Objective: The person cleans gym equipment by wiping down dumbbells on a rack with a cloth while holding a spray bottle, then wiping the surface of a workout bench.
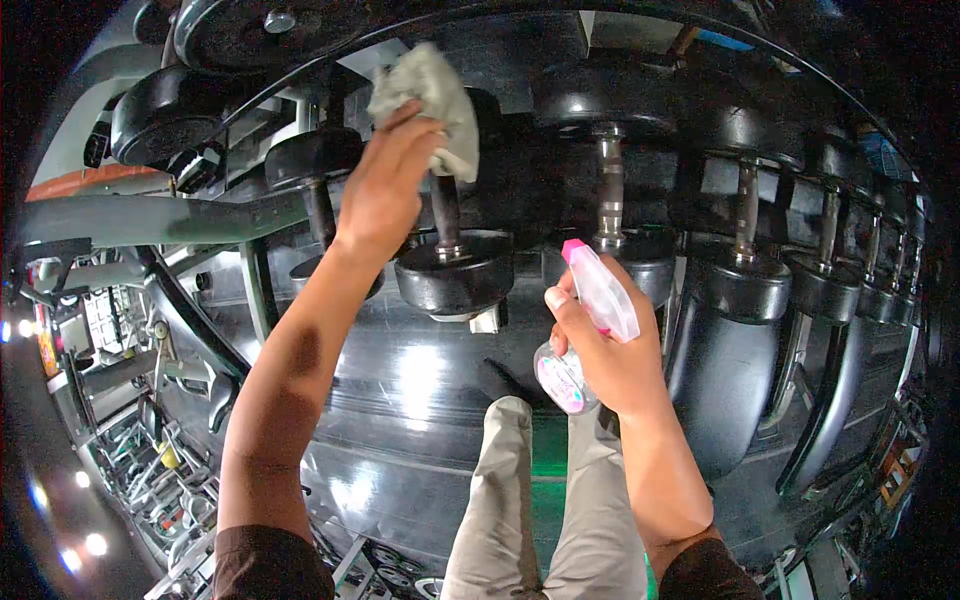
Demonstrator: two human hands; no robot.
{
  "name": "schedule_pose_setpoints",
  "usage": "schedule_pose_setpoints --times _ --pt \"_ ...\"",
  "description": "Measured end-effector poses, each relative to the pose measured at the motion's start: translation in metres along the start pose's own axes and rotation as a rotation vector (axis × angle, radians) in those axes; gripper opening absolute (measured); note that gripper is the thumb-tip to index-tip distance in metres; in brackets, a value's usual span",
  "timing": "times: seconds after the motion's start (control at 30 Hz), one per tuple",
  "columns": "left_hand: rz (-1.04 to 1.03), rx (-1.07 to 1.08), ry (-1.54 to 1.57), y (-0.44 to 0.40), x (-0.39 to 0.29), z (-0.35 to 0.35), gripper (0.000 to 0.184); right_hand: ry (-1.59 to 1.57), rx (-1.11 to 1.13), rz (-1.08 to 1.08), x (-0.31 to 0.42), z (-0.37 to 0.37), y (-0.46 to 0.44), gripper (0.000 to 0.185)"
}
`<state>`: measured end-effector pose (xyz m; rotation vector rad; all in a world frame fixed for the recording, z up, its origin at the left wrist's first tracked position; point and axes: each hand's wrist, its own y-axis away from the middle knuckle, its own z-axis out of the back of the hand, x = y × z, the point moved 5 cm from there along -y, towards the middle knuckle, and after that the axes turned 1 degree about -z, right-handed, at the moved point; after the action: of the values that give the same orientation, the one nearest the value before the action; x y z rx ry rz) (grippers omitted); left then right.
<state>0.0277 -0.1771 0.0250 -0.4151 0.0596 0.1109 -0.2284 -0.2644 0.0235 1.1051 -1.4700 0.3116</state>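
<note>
My left hand grips a pale grey cloth and presses it over the far head of a black dumbbell. The cloth hides most of that far head, and its edges look slightly blurred. Wrapped in my right hand is a clear spray bottle with a white and pink trigger head. Its pink nozzle points up and away from me, near the front head of another dumbbell. The label on the bottle is purple and white.
More black dumbbells line the rack to the right, and another dumbbell sits at the left. A black padded bench stands at the right. Gym machines fill the lower left. Below is a shiny dark floor.
</note>
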Motion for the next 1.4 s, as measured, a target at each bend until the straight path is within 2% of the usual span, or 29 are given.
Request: schedule_pose_setpoints --times 0.03,0.07,0.13,0.17,0.2,0.27,0.3,0.33,0.4,0.43,0.5,0.53,0.6,0.63,0.7,0.8,0.9,0.93,1.0,1.03,1.1,1.13,1.2,1.23,1.3,1.33,1.4 --pt "0.089 -0.031 -0.014 0.005 0.005 0.005 0.036 0.023 0.001 -0.007 0.001 0.001 0.0 0.012" --pt "0.089 -0.029 -0.017 0.01 0.006 0.006 0.036 0.045 0.004 -0.013 0.001 0.001 0.0 0.012" --pt "0.357 -0.14 -0.007 0.024 0.017 0.008 0.038 0.05 0.008 -0.022 0.001 0.001 0.0 0.012" --pt "0.467 -0.209 0.005 0.031 0.019 0.005 0.033 0.058 0.01 -0.027 0.0 0.002 0.0 0.011" --pt "0.47 -0.211 0.006 0.034 0.02 0.0 0.033 0.062 0.011 -0.028 -0.001 0.002 0.0 0.011" --pt "0.943 -0.254 -0.005 0.054 0.048 -0.013 0.027 -0.009 0.022 -0.017 -0.004 0.002 0.001 0.01" --pt "1.029 -0.298 0.173 0.058 0.061 -0.021 0.029 -0.021 0.021 -0.026 -0.005 0.002 0.002 0.009" --pt "1.232 -0.248 0.185 0.05 0.063 -0.019 0.03 -0.016 0.022 -0.032 -0.005 0.003 0.003 0.009" --pt "0.989 -0.344 0.204 0.038 0.081 -0.027 0.03 0.015 0.026 -0.025 -0.005 0.004 0.004 0.01" --pt "0.988 -0.342 0.201 0.03 0.086 -0.027 0.03 0.011 0.027 -0.025 -0.006 0.003 0.003 0.01" --pt "0.759 -0.245 0.175 -0.002 0.086 -0.024 0.029 0.074 0.014 -0.037 -0.008 0.004 0.004 0.011" --pt "0.755 -0.243 0.173 -0.012 0.083 -0.02 0.029 0.069 0.013 -0.035 -0.009 0.003 0.004 0.011" --pt "0.569 -0.014 0.177 -0.04 0.067 -0.024 0.03 0.069 0.003 -0.019 -0.011 0.001 0.005 0.012" --pt "0.57 -0.013 0.176 -0.05 0.066 -0.022 0.03 0.069 0.005 -0.019 -0.01 -0.002 0.005 0.012" --pt "0.496 0.39 0.281 -0.068 0.056 -0.038 0.035 0.053 0.005 -0.03 -0.01 -0.007 0.007 0.012" --pt "0.382 0.447 0.276 -0.08 0.042 -0.042 0.038 0.053 0.021 -0.06 -0.008 -0.013 0.007 0.012" --pt "0.453 0.556 0.378 -0.083 0.081 -0.051 0.04 0.065 0.039 -0.027 -0.011 -0.014 0.009 0.012" --pt "0.435 0.544 0.294 -0.072 0.124 -0.073 0.04 0.066 0.035 -0.028 -0.011 -0.014 0.01 0.012" --pt "0.184 0.483 0.256 -0.04 0.164 -0.078 0.041 0.116 0.063 -0.007 -0.01 -0.013 0.013 0.009" --pt "0.178 0.483 0.26 -0.037 0.162 -0.077 0.041 0.157 0.065 -0.008 -0.012 -0.011 0.015 0.009" --pt "0.742 0.518 0.297 -0.017 0.174 -0.079 0.04 0.144 0.034 -0.047 -0.013 -0.003 0.018 0.011" --pt "0.732 0.522 0.298 -0.014 0.165 -0.078 0.04 0.133 0.012 -0.083 -0.014 0.0 0.02 0.013" --pt "1.107 0.287 0.318 0.005 0.158 -0.066 0.038 0.142 -0.028 -0.05 -0.018 0.007 0.026 0.013" --pt "1.097 0.287 0.324 0.02 0.153 -0.074 0.038 0.159 -0.058 -0.019 -0.019 0.011 0.029 0.013" --pt "1.089 -0.399 0.844 0.056 0.148 -0.081 0.035 0.156 -0.056 -0.035 -0.024 0.02 0.036 0.014" --pt "1.084 -0.396 0.856 0.06 0.138 -0.08 0.035 0.15 -0.047 -0.056 -0.027 0.024 0.04 0.016" --pt "1.075 -0.591 0.71 0.081 0.118 -0.066 0.031 0.09 -0.062 -0.051 -0.033 0.03 0.048 0.017"
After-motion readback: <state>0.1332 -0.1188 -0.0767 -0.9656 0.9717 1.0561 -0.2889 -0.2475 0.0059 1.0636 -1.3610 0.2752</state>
